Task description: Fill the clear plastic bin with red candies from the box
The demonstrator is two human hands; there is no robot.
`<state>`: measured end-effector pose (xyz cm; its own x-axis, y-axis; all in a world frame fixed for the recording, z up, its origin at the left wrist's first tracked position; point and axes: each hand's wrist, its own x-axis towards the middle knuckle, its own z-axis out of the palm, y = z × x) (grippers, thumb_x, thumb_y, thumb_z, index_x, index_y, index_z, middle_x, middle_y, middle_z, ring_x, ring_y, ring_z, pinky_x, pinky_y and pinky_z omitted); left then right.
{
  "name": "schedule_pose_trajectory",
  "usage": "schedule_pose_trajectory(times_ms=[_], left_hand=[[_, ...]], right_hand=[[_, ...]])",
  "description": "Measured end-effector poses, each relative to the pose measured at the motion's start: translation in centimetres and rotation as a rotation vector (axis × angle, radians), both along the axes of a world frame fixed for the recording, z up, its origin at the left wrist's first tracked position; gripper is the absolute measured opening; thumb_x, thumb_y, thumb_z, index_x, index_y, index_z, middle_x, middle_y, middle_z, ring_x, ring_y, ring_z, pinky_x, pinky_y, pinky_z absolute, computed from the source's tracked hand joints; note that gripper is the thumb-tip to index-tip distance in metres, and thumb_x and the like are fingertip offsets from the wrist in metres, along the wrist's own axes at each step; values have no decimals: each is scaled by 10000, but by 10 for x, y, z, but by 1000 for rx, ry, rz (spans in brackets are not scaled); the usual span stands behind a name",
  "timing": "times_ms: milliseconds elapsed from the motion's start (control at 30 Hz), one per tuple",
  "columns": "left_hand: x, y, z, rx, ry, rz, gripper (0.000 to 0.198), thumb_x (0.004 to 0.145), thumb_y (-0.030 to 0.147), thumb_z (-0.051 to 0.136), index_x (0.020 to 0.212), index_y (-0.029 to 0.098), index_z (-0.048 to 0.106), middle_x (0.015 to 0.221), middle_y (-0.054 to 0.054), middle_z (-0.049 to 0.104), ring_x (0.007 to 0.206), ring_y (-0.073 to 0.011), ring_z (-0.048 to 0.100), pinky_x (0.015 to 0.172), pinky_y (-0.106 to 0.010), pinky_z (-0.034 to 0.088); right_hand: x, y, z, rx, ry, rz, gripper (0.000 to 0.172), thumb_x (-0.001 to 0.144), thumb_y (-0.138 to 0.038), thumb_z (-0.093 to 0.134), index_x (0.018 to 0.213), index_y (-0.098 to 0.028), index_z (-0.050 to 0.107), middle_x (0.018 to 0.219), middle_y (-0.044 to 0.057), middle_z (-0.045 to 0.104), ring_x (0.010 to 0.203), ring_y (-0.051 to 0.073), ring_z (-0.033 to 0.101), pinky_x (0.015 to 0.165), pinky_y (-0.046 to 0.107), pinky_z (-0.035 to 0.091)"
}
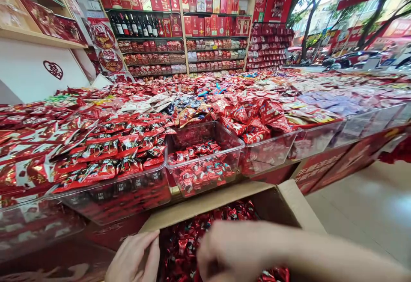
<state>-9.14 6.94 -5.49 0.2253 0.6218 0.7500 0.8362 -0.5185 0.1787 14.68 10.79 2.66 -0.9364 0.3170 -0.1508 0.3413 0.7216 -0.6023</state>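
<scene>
An open cardboard box (298, 207) stands in front of me, holding many small red-wrapped candies (184, 243). At its near left edge, my left hand (136, 256) grips the cardboard between thumb and fingers. My right hand (231, 247) reaches in from the right, low over the candies inside the box. It is smeared by motion, its fingers curl downward, and whatever they hold is hidden. Just beyond the box, a clear plastic bin (205, 162) is partly filled with similar red-wrapped candies (202, 150).
Heaped bins of red-and-black packets (115, 149) and red triangular packets (257, 119) flank the partly filled bin. Behind the display rise shelves (184, 25) with bottles and red boxes. Tiled floor (362, 200) lies to the right, with trees and vehicles outside.
</scene>
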Motion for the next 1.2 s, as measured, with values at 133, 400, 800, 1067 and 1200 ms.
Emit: schedule_pose_trajectory(times_ms=[133, 400, 800, 1067, 1200], left_hand=[[6, -1, 4, -66, 74, 43, 166, 695, 160, 562, 846, 224, 590, 750, -15, 662, 698, -143, 593, 702, -280, 449], [36, -29, -16, -544, -225, -18, 184, 769, 260, 475, 909, 222, 590, 907, -31, 658, 858, -153, 605, 790, -265, 466], [74, -39, -77, -1209, 75, 37, 312, 725, 157, 518, 1036, 165, 547, 1073, -80, 591, 1052, -213, 503, 945, -429, 313], [74, -50, -86, -1292, 84, 95, 172, 700, 235, 560, 848, 158, 599, 869, -66, 593, 852, -213, 558, 799, -429, 391], [86, -44, -79, -1236, -180, -24, 368, 724, 313, 517, 1077, 212, 521, 1077, -69, 561, 1021, -210, 500, 892, -354, 352]], right_hand=[[6, -36, -132, -44, -421, -369, 547, 606, -366, 638, 1087, -121, 551, 1096, 173, 528, 928, 263, 554, 741, 300, 444], [8, -52, -199, -267, -80, -664, 218, 575, -64, 498, 705, -151, 649, 715, 42, 640, 698, 162, 594, 654, 233, 441], [17, -61, -201, 36, -127, -504, 579, 589, -422, 621, 1095, -153, 544, 1038, 142, 558, 937, 272, 517, 783, 377, 405], [24, -47, -215, -231, 25, -656, 176, 671, -229, 532, 788, -170, 650, 733, 18, 628, 671, 122, 539, 612, 216, 383], [33, -42, -211, -675, 251, -854, 189, 660, -287, 578, 736, -123, 633, 612, -16, 568, 530, 59, 447, 520, 174, 343]])
